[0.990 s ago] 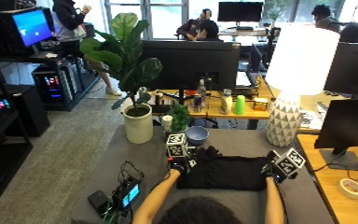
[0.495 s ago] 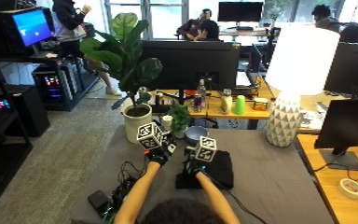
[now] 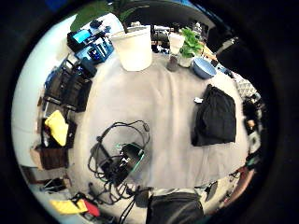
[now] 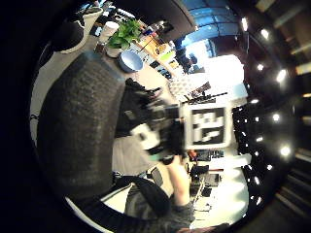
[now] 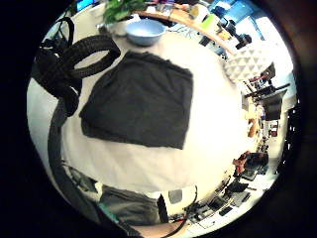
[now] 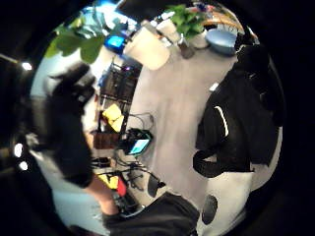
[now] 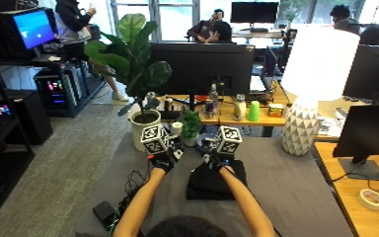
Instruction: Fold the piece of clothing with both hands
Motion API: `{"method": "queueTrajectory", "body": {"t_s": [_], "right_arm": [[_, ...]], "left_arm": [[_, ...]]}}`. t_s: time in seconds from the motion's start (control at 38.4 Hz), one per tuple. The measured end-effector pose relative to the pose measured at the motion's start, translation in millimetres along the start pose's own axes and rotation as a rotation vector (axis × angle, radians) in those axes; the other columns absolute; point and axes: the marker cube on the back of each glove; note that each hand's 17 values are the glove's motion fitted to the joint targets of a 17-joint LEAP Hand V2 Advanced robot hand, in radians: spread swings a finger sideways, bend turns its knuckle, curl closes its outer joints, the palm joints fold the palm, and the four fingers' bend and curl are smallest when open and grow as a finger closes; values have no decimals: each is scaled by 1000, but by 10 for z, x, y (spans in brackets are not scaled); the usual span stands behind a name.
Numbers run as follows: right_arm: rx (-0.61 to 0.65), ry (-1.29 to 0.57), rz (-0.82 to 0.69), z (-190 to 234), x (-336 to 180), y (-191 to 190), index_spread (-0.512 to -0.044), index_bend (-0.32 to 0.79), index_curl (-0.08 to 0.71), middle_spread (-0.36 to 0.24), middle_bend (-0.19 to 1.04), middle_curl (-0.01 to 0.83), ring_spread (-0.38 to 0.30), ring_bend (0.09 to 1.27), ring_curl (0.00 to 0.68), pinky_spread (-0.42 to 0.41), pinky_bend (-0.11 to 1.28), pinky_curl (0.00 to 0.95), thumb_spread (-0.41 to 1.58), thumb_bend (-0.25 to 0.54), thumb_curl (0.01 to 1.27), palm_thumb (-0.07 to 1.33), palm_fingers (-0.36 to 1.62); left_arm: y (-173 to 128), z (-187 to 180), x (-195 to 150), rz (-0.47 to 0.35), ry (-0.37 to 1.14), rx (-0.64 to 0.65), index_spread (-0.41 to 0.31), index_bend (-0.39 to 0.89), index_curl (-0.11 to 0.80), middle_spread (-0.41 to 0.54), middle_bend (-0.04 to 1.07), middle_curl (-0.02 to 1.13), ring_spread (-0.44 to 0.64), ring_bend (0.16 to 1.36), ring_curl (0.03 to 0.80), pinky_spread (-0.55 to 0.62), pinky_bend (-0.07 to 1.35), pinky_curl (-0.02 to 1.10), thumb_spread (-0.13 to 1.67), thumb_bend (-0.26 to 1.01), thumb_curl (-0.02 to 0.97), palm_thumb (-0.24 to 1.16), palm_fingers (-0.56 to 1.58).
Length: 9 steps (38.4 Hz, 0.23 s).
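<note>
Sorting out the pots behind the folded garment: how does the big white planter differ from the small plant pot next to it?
The white planter is far bigger and holds a tall, broad-leaved plant; the small plant pot holds a low, bushy one. The planter stands at the table's corner, the small pot further in, nearer the folded garment. Both stand upright.

White lamp [image 7: 316,84], potted plant [image 7: 140,74], blue bowl [image 5: 144,30].

Open office, monitors [image 7: 203,61], desks [image 7: 242,116], colleagues [image 7: 215,30]
</note>
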Motion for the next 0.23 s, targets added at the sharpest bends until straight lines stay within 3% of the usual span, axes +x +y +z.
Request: {"method": "queueTrajectory", "body": {"t_s": [0.08, 0.23], "right_arm": [[22, 28, 36, -251, 291, -139, -220, 53, 163, -81, 285, 481, -166, 683, 465, -188, 660, 443, 1070, -11, 468, 899, 1018], [84, 61, 82, -778, 566, 11, -219, 62, 160, -76, 273, 477, -158, 664, 454, -174, 621, 426, 1124, -7, 461, 912, 1037]], "left_arm": [[-8, -12, 29, 10, -50, -18, -104, 191, 445, 16, 131, 263, -4, 488, 344, 67, 234, 368, 1429, -9, 164, 63, 580], [-37, -16, 91, 26, -95, -29, -109, 196, 449, 16, 127, 258, -9, 484, 345, 55, 236, 370, 1423, -7, 163, 59, 599]]}}
